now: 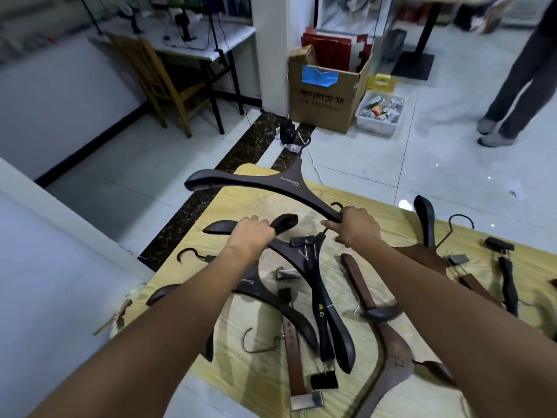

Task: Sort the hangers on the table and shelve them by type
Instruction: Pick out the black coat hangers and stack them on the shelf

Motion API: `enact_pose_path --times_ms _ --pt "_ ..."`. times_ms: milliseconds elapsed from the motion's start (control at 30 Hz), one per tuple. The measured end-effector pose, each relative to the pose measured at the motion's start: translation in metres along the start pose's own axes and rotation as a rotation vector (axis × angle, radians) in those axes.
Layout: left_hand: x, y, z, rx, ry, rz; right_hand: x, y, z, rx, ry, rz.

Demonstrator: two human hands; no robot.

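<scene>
Several dark and brown wooden hangers lie scattered on a light wood table [388,218]. My right hand [354,226] grips one arm end of a wide black coat hanger [265,184] and holds it above the table's far edge, hook pointing away. My left hand [253,235] is closed around the rounded end of a second black coat hanger [301,254] that still lies among the pile. A black clip hanger [319,309] crosses over it. Brown clip hangers [294,354] lie nearer to me. More dark hangers [425,221] rest at the right.
Beyond the table is tiled floor with a cardboard box [325,98], a white bin of packets [379,113] and a wooden chair [162,82] by a desk. A person's legs [512,92] stand at the far right. A white surface [45,267] borders the table's left.
</scene>
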State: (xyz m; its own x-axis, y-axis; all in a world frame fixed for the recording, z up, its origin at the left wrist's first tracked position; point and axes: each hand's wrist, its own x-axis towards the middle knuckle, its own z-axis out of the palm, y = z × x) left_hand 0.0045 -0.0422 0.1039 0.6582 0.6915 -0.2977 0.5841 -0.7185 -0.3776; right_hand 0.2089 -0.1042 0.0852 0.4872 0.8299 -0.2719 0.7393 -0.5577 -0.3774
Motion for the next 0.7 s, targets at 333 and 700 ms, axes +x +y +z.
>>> enact_pose_path --times_ms 333,700 --pt "-0.040 -0.008 -0.052 0.048 0.158 -0.133 -0.023 -0.002 -0.051 0.027 0.122 -0.084" --pt "-0.069 -0.015 -0.081 0.154 0.126 -0.175 -0.042 -0.009 -0.119 -0.051 0.190 -0.218"
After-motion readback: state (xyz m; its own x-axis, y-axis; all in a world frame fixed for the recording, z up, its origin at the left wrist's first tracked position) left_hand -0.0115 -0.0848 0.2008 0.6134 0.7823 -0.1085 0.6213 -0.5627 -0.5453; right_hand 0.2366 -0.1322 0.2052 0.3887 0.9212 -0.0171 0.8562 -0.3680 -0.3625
